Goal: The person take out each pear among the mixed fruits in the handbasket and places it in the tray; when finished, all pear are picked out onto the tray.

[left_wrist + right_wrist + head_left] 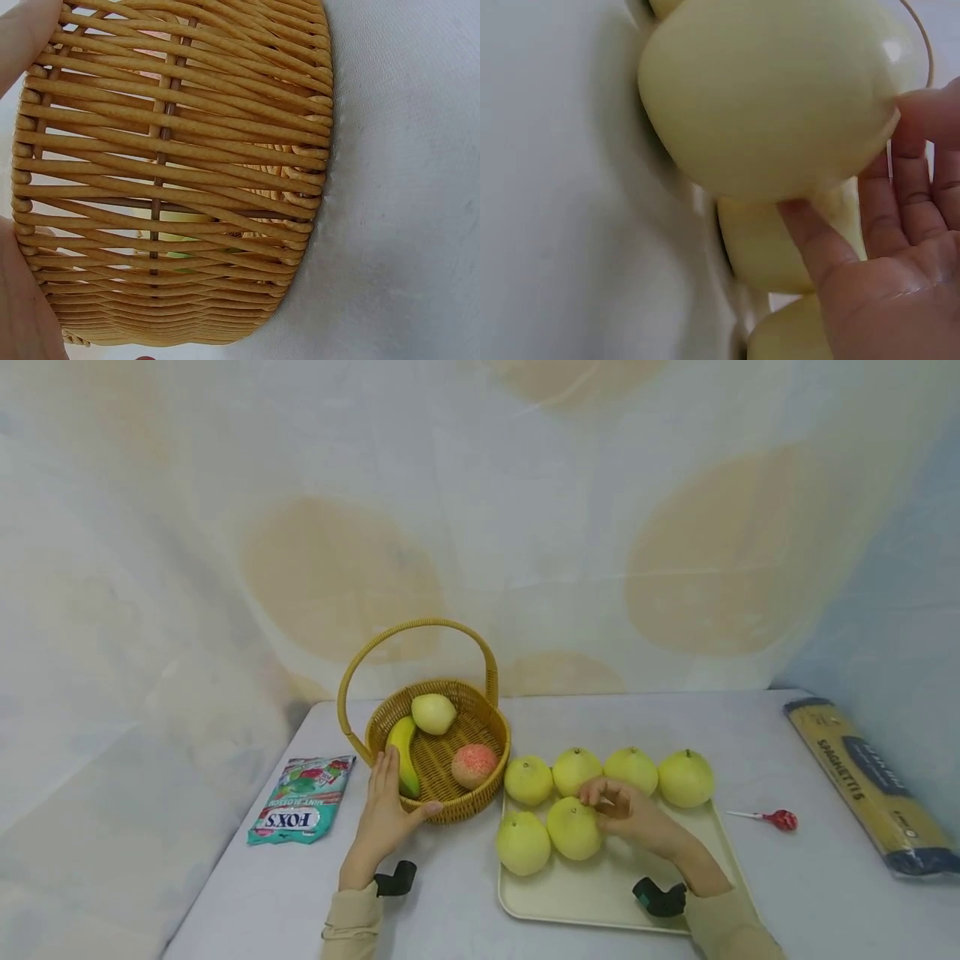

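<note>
My left hand [387,812] lies against the near left rim of a round wicker basket [455,811], fingers straight and thumb spread along the front. A banana [403,755], a pale yellow fruit [433,714] and a pinkish peach-like fruit [475,766] lie inside. In the left wrist view the basket's woven side [172,172] fills most of the picture. My right hand [628,814] is at a yellow-green pomelo [574,831] in the front row on a cream tray [585,910]. In the right wrist view a finger and the thumb [817,240] touch the pomelo [772,97]; the other fingers are away from it.
Several more yellow-green pomelos [522,843] stand on the tray, most along its back edge. A Fox's candy bag [302,800] lies left of the basket. Right of the tray are a red lollipop [783,820] and a spaghetti pack [870,785]. A fabric backdrop rises behind the table.
</note>
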### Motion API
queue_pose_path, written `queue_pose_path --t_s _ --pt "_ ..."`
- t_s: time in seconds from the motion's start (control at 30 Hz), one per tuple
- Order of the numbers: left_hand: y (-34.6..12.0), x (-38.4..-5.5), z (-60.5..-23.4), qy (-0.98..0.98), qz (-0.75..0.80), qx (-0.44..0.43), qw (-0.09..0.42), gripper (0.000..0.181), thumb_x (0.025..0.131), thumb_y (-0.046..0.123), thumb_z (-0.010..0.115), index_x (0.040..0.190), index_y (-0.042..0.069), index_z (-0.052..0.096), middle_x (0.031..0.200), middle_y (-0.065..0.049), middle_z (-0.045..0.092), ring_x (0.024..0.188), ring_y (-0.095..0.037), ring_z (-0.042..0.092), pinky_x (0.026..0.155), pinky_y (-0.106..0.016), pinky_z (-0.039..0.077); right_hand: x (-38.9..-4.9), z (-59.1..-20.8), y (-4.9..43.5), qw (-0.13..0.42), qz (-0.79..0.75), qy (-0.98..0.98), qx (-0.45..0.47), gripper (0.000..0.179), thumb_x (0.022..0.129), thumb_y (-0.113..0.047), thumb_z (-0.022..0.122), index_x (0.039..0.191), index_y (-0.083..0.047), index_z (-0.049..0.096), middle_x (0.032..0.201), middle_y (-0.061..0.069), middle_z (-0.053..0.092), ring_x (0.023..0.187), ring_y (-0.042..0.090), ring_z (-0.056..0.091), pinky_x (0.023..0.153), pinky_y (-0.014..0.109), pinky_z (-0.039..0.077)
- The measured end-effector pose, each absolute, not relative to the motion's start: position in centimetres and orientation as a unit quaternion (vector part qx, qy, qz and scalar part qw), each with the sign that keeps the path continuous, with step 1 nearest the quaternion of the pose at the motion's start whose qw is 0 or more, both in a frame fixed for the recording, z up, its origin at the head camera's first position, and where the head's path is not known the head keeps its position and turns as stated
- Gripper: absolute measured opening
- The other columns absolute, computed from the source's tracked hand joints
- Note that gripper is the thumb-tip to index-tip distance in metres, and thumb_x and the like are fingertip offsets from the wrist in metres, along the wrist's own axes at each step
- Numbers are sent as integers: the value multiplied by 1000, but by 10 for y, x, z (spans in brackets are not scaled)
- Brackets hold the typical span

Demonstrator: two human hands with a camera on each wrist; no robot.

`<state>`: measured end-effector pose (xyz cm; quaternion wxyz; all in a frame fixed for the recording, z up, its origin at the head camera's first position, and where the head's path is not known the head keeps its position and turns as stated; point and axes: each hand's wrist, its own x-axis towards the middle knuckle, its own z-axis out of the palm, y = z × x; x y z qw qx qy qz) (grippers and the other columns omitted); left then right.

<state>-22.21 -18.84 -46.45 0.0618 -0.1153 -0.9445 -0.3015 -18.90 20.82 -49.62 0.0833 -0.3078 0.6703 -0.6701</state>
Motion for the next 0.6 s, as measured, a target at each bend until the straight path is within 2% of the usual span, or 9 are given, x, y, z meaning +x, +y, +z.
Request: queue_pose_path --t_s 0.23,0.47,0.6 --pt "-189 -222 -463 -944 -304 -114 64 118 78 54 74 155 1 4 163 -20 2 150 -40 -1 118 -61 14 -193 -497 216 93 -677 657 -318 20 85 16 53 92 16 34 115 -10 56 117 -2 54 103 12 41" --pt "-188 -222 -464 -941 -308 -116 73 117 77 55 74 155 1 5 162 -22 4 150 -40 1 117 -62 16 -193 -486 213 76 -693 631 -340 14 87 18 48 93 16 36 127 -5 58 122 4 56 105 16 42" --pt "-187 -222 -465 -939 -311 -120 81 117 77 55 74 155 0 7 162 -22 6 150 -41 3 116 -63 17 -191 -474 208 74 -707 610 -351 12 87 21 42 98 16 39 133 -6 57 126 8 55 106 21 43"
